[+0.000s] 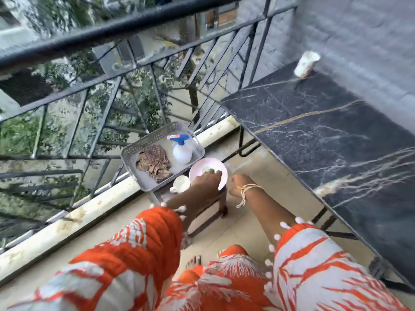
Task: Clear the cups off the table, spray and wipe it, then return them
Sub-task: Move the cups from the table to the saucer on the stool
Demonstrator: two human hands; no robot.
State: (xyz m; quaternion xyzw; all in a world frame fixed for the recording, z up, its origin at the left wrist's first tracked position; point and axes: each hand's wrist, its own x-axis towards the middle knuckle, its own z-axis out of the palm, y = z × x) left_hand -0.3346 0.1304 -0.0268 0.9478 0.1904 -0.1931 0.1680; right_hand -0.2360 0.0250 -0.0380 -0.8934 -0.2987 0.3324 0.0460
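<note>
Pinching one saucer [208, 170], left grip [205, 184]; right grip [235, 186] unclear; two cups [180, 185] [306, 63].

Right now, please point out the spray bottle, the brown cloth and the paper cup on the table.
spray bottle [182, 153]: head view, on its white body.
brown cloth [153, 163]: head view, on its crumpled middle.
paper cup [306, 63]: head view, on its side wall.

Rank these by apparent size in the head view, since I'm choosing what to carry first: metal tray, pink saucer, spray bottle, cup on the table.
1. metal tray
2. pink saucer
3. spray bottle and cup on the table: look alike; the cup stands farther off, so unsure.
</note>
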